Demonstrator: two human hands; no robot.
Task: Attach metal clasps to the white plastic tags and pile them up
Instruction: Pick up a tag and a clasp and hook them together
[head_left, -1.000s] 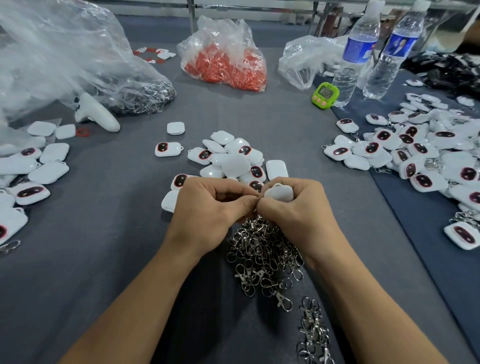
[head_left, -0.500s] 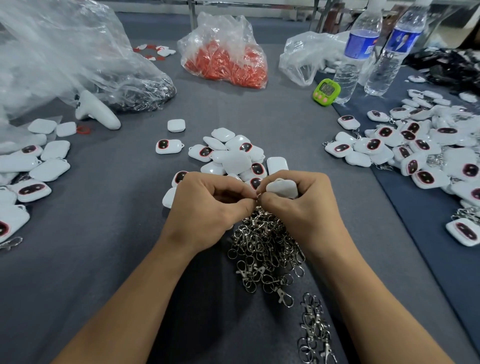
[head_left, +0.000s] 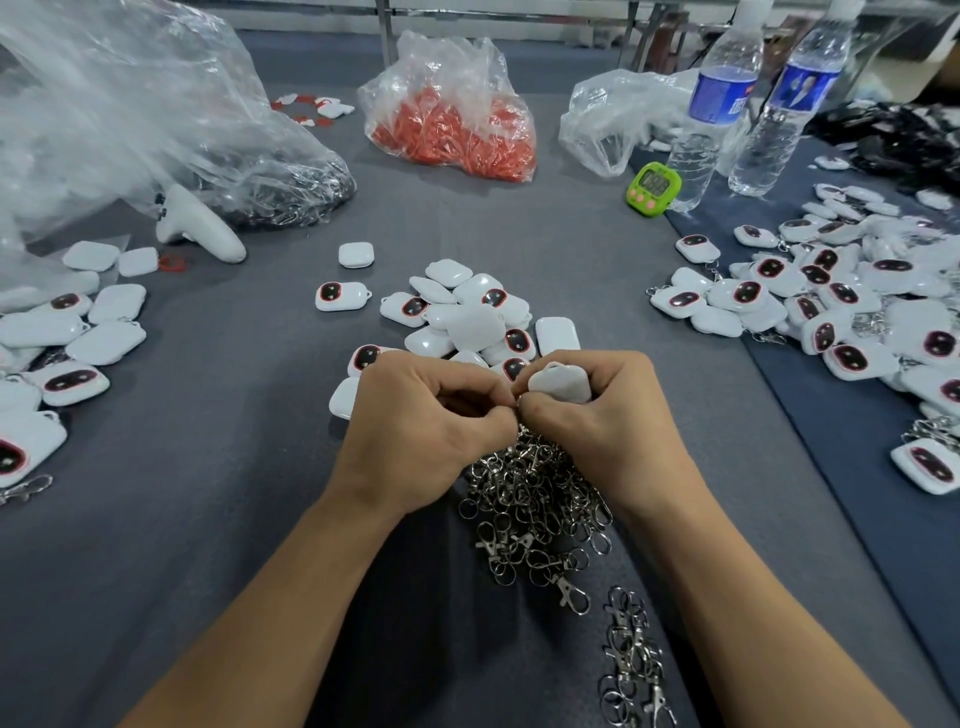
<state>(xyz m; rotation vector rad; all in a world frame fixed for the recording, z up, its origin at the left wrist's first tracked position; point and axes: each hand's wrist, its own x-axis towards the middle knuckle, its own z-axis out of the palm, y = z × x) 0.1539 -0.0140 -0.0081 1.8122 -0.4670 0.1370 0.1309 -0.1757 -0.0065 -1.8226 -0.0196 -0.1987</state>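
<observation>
Presently, at centre, the right hand (head_left: 602, 431) is gripping one white tag (head_left: 558, 384), its fingers curling round it. The left hand (head_left: 426, 431) is curling its fingers tight, with thumb and forefinger pinching against the right thumb at the tag's edge. What they are pinching is hidden.

- Both hands are working at the far edge of a heap of metal clasps (head_left: 535, 509), which is lying on the grey table cloth (head_left: 208, 493).
- A smaller cluster of clasps (head_left: 631, 665) is lying nearer the person.
- Just beyond the hands a pile of white tags (head_left: 467, 317) is sitting, some showing dark oval faces.
- To the right, a wide spread of tags with clasps (head_left: 831, 301) is lying across the grey cloth's edge and onto a darker blue one.
- More loose tags (head_left: 78, 338) are lying at the left.
- Farther back are standing or lying a bag of orange parts (head_left: 457, 124), a clear bag holding metal pieces (head_left: 291, 182), a green timer (head_left: 653, 187), two water bottles (head_left: 711, 114) and a white handheld controller (head_left: 200, 228).
</observation>
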